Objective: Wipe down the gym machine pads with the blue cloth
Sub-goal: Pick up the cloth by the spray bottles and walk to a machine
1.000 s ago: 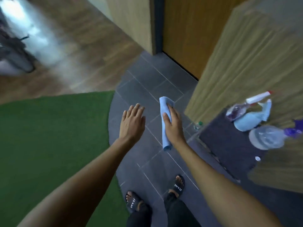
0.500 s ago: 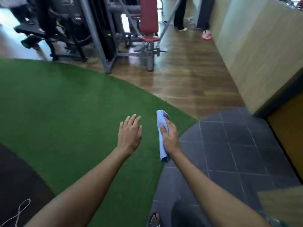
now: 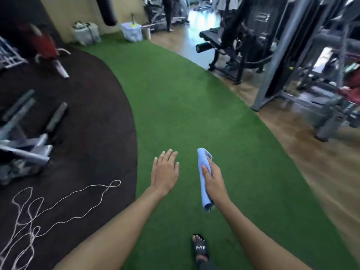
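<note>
My right hand [image 3: 214, 180] grips the folded blue cloth [image 3: 203, 180], which hangs down from my thumb and fingers over the green turf. My left hand [image 3: 165, 171] is held out flat beside it, fingers straight, holding nothing. Gym machines stand far off at the upper right: a black bench with a roller pad [image 3: 204, 48] and a grey-framed machine [image 3: 276, 61]. A red pad [image 3: 350, 92] shows at the right edge. Neither hand is near any pad.
Green turf [image 3: 185, 106] runs ahead between a dark rubber mat [image 3: 81, 133] on the left and wood floor [image 3: 311, 162] on the right. A white rope [image 3: 58, 203] lies looped on the mat. Grey equipment [image 3: 25, 141] sits left. Bags [image 3: 85, 33] stand by the far wall.
The view has swung left from the tiled corner and counter onto the turf and gym floor. Both hands keep the same pose, the right one still holding the cloth.
</note>
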Motion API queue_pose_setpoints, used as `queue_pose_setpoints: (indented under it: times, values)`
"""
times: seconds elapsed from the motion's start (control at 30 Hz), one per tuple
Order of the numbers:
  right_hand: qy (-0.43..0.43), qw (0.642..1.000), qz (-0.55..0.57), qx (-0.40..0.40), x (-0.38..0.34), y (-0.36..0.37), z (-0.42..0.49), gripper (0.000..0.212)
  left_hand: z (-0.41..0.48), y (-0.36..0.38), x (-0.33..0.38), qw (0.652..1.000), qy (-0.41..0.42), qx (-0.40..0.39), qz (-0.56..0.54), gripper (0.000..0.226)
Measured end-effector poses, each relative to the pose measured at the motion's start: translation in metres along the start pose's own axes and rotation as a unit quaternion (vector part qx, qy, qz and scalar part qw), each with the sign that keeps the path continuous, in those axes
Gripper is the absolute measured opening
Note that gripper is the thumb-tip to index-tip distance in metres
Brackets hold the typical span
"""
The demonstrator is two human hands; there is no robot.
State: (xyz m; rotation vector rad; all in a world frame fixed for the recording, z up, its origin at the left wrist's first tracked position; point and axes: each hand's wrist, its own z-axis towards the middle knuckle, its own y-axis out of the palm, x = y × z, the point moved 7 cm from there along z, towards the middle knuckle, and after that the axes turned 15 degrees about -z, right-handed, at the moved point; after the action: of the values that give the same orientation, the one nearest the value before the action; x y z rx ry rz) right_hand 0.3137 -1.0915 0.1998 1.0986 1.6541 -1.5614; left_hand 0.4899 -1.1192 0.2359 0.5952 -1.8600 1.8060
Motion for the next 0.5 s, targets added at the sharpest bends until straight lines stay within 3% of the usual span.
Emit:
queue_pose_setpoints:
  times: [0.23, 0.5]
  values:
    - [-0.040, 0.992, -0.013, -0.122, -0.075, 0.087, 0.154, 0.045, 0.107, -0.073, -0.092, 0.986, -0.145, 0.081, 0.003, 0.046]
    - [-0.071, 0.973, -0.058, -0.211, -0.152, 0.206, 0.302, 0.048, 0.234, -0.143, -0.194, 0.969, -0.209, 0.135, -0.005, 0.046]
